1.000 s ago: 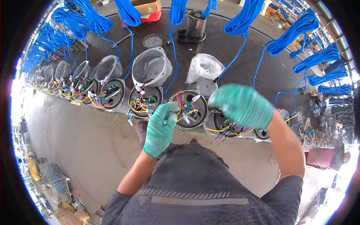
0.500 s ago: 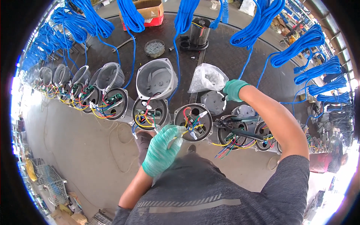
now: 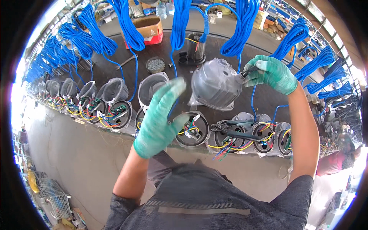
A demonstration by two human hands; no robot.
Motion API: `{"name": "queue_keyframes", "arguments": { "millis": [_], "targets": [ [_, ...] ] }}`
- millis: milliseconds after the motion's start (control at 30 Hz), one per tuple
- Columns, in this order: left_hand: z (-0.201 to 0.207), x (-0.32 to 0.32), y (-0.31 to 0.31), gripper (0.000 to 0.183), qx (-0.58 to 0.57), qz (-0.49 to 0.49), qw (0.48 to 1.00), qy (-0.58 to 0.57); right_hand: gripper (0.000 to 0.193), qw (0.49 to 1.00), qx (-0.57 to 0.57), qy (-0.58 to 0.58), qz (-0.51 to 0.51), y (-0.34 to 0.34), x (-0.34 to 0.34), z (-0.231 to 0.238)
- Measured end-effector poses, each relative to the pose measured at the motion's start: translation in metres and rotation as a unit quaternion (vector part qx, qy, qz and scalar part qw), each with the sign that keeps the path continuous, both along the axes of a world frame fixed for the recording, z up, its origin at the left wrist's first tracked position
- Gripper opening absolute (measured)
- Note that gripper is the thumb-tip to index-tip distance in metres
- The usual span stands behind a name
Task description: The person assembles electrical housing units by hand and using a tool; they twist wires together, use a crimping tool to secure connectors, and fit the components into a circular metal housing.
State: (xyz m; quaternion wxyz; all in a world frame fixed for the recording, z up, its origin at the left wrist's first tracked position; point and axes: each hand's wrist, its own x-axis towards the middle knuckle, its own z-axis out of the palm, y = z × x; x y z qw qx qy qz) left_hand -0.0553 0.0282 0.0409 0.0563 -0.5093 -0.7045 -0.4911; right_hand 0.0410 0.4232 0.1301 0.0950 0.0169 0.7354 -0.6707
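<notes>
A grey metal housing [image 3: 216,84] is tilted above the bench, its rounded outside showing. My right hand [image 3: 272,74], in a green glove, grips it at the dark fitting on its right end, fingers closed there. My left hand [image 3: 159,119], gloved too, is raised with fingers spread and holds nothing; it is slightly blurred. Just right of its thumb lies a round black-rimmed base [image 3: 193,130] with coloured wires and white connectors. The left hand partly hides an open grey housing [image 3: 147,90] behind it.
Crimping pliers [image 3: 239,130] lie across a wired base to the right. More wired bases and housings line the bench edge both ways. Blue cable coils [image 3: 178,27] hang overhead. Behind stand a dish of screws [image 3: 155,64], a dark cylindrical device [image 3: 195,50] and a cardboard box [image 3: 149,28].
My right hand has lifted the grey housing off the bench and tilted it. My left hand has let go of the wires, opened and risen. The housing now mostly hides the plastic bag.
</notes>
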Motion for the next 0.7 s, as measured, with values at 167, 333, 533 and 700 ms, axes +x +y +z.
{"name": "queue_keyframes", "arguments": {
  "millis": [167, 333, 533, 700],
  "targets": [
    [0.031, -0.031, 0.033, 0.131, 0.113, -0.171, 0.976, -0.067, 0.034, 0.973, -0.219, 0.069, -0.016, -0.033, 0.007, 0.005],
    [0.046, -0.020, 0.048, 0.069, 0.170, -0.169, 0.932, -0.271, 0.031, 0.966, -0.217, 0.016, -0.138, -0.063, 0.005, -0.015],
    [0.048, 0.002, 0.041, 0.050, 0.133, -0.051, 0.935, -0.326, 0.027, 0.985, -0.056, -0.014, -0.164, -0.086, 0.023, -0.010],
    [0.033, 0.000, 0.029, 0.035, 0.061, -0.023, 0.910, -0.409, 0.018, 0.842, 0.311, 0.276, -0.343, -0.136, 0.059, 0.023]
  ]
}}
